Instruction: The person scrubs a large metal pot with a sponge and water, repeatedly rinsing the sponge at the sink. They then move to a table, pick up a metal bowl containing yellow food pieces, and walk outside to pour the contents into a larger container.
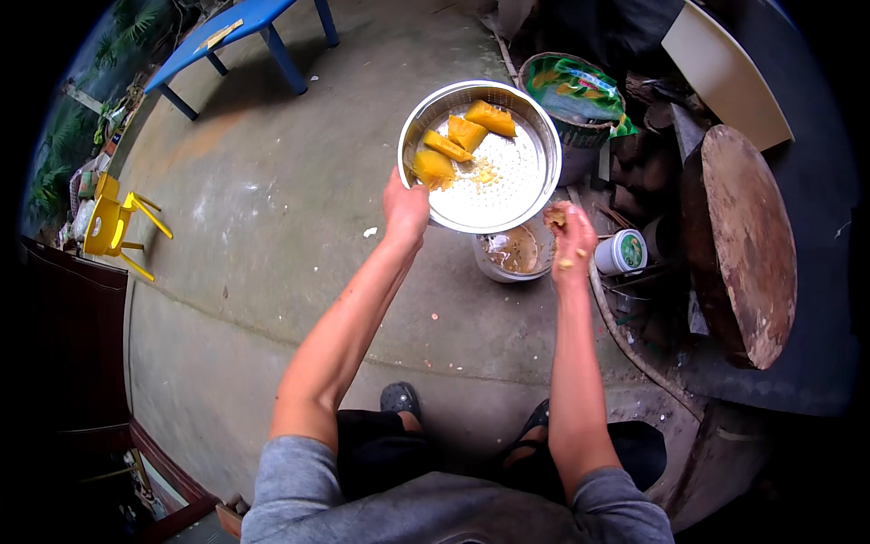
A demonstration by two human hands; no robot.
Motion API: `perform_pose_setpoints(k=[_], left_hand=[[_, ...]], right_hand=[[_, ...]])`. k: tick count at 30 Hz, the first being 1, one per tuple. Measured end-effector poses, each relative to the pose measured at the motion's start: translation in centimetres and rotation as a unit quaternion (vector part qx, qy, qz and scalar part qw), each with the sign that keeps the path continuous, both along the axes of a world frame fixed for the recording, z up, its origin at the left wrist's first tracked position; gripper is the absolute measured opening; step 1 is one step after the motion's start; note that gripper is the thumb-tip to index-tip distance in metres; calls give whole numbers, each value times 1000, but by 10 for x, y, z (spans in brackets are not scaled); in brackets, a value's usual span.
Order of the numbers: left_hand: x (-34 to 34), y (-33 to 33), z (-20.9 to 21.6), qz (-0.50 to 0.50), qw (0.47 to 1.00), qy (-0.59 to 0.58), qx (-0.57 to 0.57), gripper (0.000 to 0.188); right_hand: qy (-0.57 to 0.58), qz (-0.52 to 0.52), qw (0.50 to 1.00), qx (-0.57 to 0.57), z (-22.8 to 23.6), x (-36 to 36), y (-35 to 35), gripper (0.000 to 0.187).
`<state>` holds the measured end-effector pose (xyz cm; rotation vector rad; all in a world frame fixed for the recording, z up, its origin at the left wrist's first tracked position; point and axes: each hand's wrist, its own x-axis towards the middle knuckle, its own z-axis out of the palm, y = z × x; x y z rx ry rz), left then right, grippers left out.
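My left hand [405, 210] is closed on the near left rim of a round metal steamer basket [551, 161], which is held up in the air. Several chunks of orange pumpkin [467, 132] lie along its far left side, with small yellow bits on the perforated bottom. My right hand [574, 245], fingers curled, holds a brownish food scrap [555, 216] beside the basket's near right rim. Yellow flecks stick to that wrist. Below, partly hidden by the basket, a pale bucket [512, 272] on the floor holds murky brown liquid.
A bin [580, 136] with a green plastic bag stands beyond the basket. To the right are a white lidded tub [622, 252], stacked wood and a large round wooden board [745, 245]. A blue table [231, 32] and a yellow chair [113, 222] stand on the concrete floor at left.
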<state>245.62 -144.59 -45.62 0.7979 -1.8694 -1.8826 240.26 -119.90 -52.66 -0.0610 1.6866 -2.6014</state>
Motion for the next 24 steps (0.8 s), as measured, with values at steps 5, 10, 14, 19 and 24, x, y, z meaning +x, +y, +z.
perform_pose_setpoints(k=[5, 10, 14, 19, 24], left_hand=[[9, 11, -10, -9, 996, -48, -69, 49], [15, 26, -5, -54, 982, -58, 170, 45], [22, 46, 32, -136, 973, -93, 162, 45], [24, 64, 40, -179, 968, -98, 143, 44], [8, 53, 2, -122, 992, 23, 16, 49]], right_hand=[[36, 58, 856, 512, -74, -23, 4, 24], [-58, 108, 963, -238, 12, -52, 2, 46], [-23, 283, 906, -315, 60, -55, -3, 51], [-83, 217, 904, -358, 18, -10, -16, 50], [-158, 223, 872, -406, -2, 31, -50, 50]])
